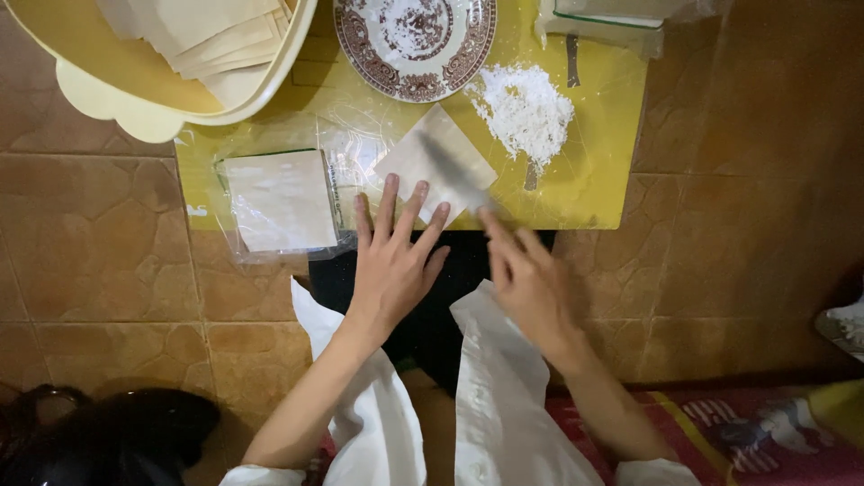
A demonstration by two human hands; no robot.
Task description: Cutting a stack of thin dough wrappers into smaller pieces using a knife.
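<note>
A thin white square wrapper (423, 157) lies tilted like a diamond on a yellow cutting board (594, 171). My left hand (394, 261) rests flat with fingers spread, its fingertips on the wrapper's near edge. My right hand (526, 279) grips a knife (450, 171) whose blurred blade crosses the wrapper. A stack of square wrappers (281, 200) sits in clear plastic at the board's left end.
A pile of white flour (525, 110) lies on the board's right part. A brown-patterned plate (414, 40) dusted with flour stands behind. A cream basin (135, 81) with cut wrapper sheets is at top left. Brown floor tiles surround the board.
</note>
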